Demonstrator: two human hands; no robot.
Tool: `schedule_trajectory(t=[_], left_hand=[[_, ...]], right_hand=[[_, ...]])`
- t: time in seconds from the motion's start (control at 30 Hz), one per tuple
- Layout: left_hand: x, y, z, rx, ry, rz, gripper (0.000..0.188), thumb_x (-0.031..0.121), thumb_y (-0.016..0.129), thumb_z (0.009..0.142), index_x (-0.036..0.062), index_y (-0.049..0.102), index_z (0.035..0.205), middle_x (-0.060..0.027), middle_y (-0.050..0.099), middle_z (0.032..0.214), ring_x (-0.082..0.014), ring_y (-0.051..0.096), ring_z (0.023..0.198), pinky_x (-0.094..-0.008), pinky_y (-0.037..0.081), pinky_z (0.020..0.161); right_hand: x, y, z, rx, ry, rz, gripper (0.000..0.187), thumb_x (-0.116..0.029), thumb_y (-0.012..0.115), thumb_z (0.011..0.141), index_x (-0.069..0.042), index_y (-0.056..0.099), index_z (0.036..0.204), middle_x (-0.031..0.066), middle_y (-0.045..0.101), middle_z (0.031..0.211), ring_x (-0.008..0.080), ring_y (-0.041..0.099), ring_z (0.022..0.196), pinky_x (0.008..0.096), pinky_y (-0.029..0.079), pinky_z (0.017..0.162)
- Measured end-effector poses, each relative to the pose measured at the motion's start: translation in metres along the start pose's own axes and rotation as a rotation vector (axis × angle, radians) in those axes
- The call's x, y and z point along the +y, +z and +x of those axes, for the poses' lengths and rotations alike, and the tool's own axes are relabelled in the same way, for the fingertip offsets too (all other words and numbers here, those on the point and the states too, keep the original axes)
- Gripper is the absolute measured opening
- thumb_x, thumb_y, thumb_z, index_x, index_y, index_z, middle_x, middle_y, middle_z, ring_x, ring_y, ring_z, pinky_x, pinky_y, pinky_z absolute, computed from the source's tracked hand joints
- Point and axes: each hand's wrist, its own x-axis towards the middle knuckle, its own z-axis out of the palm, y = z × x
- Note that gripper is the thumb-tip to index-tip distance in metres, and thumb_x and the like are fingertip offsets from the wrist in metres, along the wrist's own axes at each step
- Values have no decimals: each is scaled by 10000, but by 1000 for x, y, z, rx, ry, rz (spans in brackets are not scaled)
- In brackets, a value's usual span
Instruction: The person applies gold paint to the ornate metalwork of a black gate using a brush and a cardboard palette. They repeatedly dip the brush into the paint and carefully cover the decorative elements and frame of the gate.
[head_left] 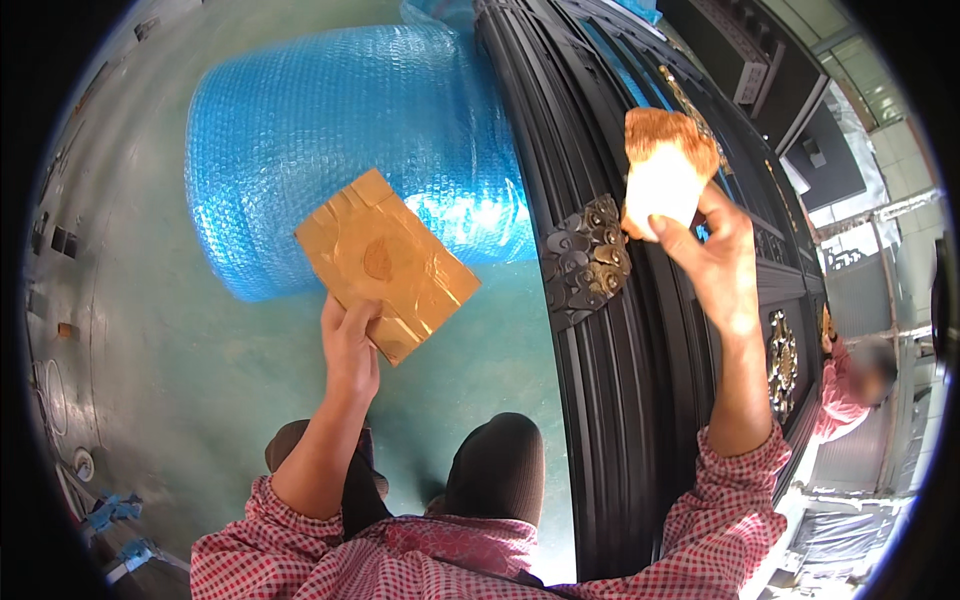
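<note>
My left hand [350,345] grips a flat, brown cardboard piece [405,255] by its lower edge, thumb on top. The cardboard has a shiny, tape-like surface and a darker round mark in its middle. Between the thumb and fingers of my right hand [715,255] is a small brown piece with a ragged upper edge [665,125]. Glare whitens its middle, so I cannot tell its kind. It is raised over a long black moulded panel [590,400], close to a dark carved ornament with gold touches [588,255].
A big roll of blue bubble wrap [330,130] lies on the green floor [240,400], left of the panel. Another carved ornament [782,360] sits farther right on the black panel. Beyond it, at the right, is another person in a red-patterned sleeve [842,395].
</note>
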Motion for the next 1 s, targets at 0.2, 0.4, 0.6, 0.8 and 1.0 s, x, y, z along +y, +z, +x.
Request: schedule_trajectory(t=[0.2, 0.4, 0.6, 0.8, 1.0], left_hand=[[3, 2, -1, -13, -14, -6, 371, 13, 424, 783, -28, 422, 1152, -97, 518, 1082, -167, 535, 950, -286, 440, 793], [3, 0, 2, -8, -23, 13, 364, 16, 432, 775, -26, 429, 1137, -96, 525, 1062, -154, 535, 919, -274, 446, 761], [3, 4, 2, -18, -6, 8, 350, 24, 434, 780, -22, 433, 1126, -90, 527, 1049, -144, 538, 895, -265, 457, 712], [6, 7, 1, -19, -16, 17, 380, 32, 430, 784, -31, 413, 1159, -99, 517, 1093, -159, 531, 953, -279, 444, 787], [8, 8, 2, -41, -4, -32, 405, 14, 419, 767, -36, 396, 1168, -100, 513, 1083, -156, 525, 951, -280, 426, 817]], right_hand=[[10, 12, 9, -37, -104, -339, 146, -61, 666, 704, -19, 614, 834, 64, 536, 727, 184, 542, 678, 299, 427, 651], [5, 32, 5, 31, -121, -144, 145, -76, 665, 703, 8, 587, 792, 75, 553, 742, 193, 555, 695, 318, 433, 662], [11, 29, 12, 63, -156, -221, 194, -107, 703, 660, -8, 559, 744, 87, 532, 685, 251, 540, 636, 342, 425, 590], [1, 25, 14, 51, -35, -373, 181, -117, 718, 642, -48, 569, 719, 53, 505, 645, 225, 520, 628, 341, 396, 637], [-18, 35, 15, -15, -353, -586, 183, -111, 730, 609, -74, 568, 686, 35, 490, 628, 210, 509, 626, 335, 366, 611]])
